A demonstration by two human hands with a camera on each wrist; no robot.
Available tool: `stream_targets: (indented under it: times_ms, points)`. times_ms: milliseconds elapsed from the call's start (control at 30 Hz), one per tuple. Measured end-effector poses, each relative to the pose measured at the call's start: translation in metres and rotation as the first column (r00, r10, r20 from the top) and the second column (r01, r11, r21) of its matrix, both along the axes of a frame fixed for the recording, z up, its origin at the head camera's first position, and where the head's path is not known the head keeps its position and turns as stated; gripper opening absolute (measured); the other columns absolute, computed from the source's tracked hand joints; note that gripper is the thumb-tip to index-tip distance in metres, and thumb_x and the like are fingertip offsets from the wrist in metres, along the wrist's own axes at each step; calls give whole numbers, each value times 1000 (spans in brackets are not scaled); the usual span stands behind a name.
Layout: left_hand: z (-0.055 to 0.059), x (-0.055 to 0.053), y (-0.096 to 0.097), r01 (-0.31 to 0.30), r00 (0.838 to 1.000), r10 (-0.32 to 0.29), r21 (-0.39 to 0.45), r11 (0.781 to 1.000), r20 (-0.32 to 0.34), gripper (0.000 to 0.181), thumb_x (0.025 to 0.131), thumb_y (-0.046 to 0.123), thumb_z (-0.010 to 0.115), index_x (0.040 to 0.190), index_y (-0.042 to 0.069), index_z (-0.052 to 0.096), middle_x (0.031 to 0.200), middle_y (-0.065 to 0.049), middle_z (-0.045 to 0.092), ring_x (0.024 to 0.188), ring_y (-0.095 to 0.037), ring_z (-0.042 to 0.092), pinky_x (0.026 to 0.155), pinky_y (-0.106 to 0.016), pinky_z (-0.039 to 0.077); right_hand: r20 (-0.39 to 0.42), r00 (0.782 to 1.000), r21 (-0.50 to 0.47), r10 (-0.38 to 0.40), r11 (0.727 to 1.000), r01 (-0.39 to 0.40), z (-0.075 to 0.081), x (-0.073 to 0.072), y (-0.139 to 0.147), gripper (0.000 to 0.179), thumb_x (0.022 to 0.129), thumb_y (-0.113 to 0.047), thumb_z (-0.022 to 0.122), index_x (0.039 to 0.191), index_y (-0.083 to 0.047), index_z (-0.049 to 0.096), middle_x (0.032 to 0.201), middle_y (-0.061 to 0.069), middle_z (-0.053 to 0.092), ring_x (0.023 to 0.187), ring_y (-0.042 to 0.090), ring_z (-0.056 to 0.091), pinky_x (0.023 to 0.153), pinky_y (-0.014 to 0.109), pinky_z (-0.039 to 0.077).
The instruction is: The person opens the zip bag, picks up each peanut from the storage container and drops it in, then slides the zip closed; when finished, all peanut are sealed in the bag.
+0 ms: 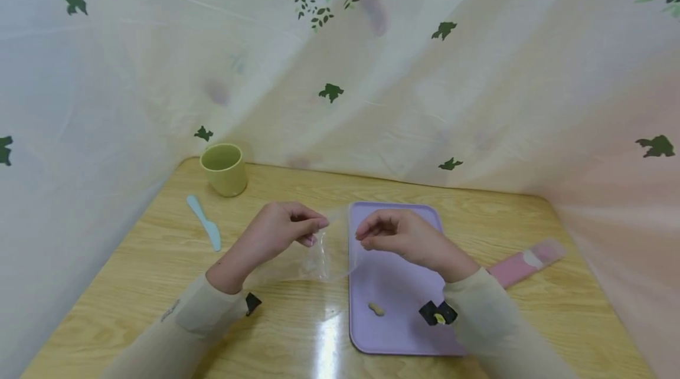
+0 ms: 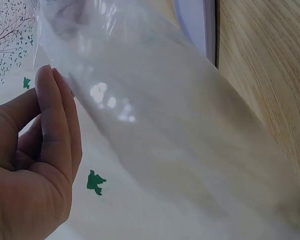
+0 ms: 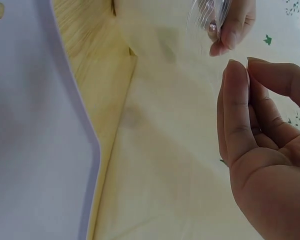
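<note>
My left hand (image 1: 284,226) pinches a clear plastic bag (image 1: 323,258) between thumb and fingertips, above the table to the left of the tray. In the left wrist view the bag (image 2: 155,115) hangs out wide beside the fingers. My right hand (image 1: 406,240) is over the purple tray (image 1: 395,337), its bent fingertips close to the bag's right edge. In the right wrist view its thumb and fingers (image 3: 236,100) come near each other with no film visible between them. One peanut in its shell (image 1: 376,309) lies on the tray below the hands.
A yellow-green cup (image 1: 225,175) stands at the back left of the wooden table (image 1: 297,187). Nearer lies a light blue plastic knife (image 1: 204,222). A pink packet (image 1: 517,267) lies right of the tray, partly behind my right forearm. Printed curtains surround the table.
</note>
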State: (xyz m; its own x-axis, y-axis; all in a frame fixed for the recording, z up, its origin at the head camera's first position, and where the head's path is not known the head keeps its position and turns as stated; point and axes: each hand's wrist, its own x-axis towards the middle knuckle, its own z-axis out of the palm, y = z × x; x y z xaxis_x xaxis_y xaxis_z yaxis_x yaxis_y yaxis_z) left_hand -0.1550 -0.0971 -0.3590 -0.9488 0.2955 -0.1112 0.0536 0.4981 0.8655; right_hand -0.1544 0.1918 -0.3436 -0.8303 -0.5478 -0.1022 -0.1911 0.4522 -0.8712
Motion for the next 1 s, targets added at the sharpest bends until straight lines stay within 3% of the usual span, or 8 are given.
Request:
stream_targets:
  times_ms: [233,367,600,800,1000]
  points:
    - [0,0,-1,-10,1000,10,-4,1000,11,24,100,39,76,113,19,83,95,-1,80,82,-12,78,91,-45,65,28,999,-27,-44,999,45,-7,2,15,21,99,-23,79,118,-13,76,114,4,79,105,19,75,92,27,63]
    - [-1,0,1,-6,1000,6,-9,1000,8,24,100,39,76,113,20,83,94,0,80,82,-12,78,91,-46,65,80,996,-43,-36,998,40,-16,6,26,27,100,-21,78,123,-9,74,120,10,77,107,17,75,93,24,62]
    - [-2,1,1,-1,1000,1,-7,1000,8,24,101,38,76,112,19,83,95,0,80,82,-13,78,88,-42,66,106,993,32,48,998,-51,-49,19,34,32,97,-13,76,127,-2,72,126,21,74,102,14,70,85,20,57]
    - [-1,2,1,0,1000,0,-9,1000,6,26,101,39,75,113,18,83,95,-1,80,82,-12,77,89,-42,65,107,986,113,129,984,-141,-74,29,31,29,92,-10,81,119,-3,75,115,12,77,88,6,67,78,19,56]
    - [-1,2,1,-2,1000,2,-3,1000,10,24,101,38,76,112,18,83,95,-1,80,82,-12,77,84,-35,65,62,981,139,184,972,-191,-82,34,33,29,88,-10,86,115,-4,75,107,6,77,82,0,66,75,19,57]
